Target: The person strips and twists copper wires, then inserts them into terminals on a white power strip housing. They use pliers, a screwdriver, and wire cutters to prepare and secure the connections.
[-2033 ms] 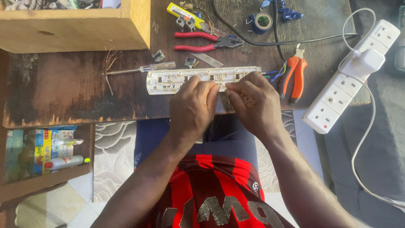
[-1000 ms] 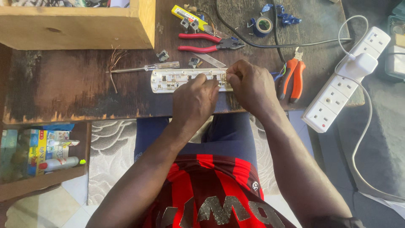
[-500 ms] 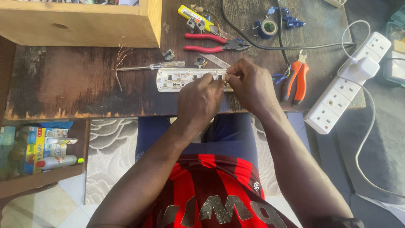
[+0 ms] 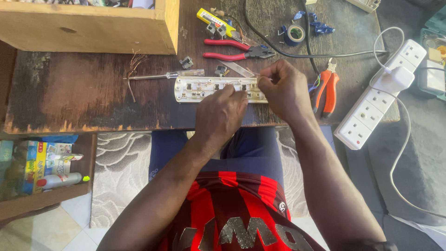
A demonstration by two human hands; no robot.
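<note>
A dark, worn wooden table [image 4: 83,93] filled the upper view, its near edge running just above the person's lap, with a broad bare stretch at its left. A wooden box [image 4: 93,25] sat at the far left corner, and a white power strip [image 4: 376,102] hung slantwise over the right edge. The opened extension-socket casing [image 4: 204,88] lay lengthwise near the near edge, its metal contacts facing up. The left hand [image 4: 220,116] rested over its middle, fingers pressed together on the casing. The right hand [image 4: 283,90] covered its right end, fingers curled in a pinch; what they gripped could not be told. Orange pliers [image 4: 327,90] lay just beside that hand, red pliers [image 4: 232,50] behind the casing, a clear-handled screwdriver [image 4: 167,75] near its left end.
</note>
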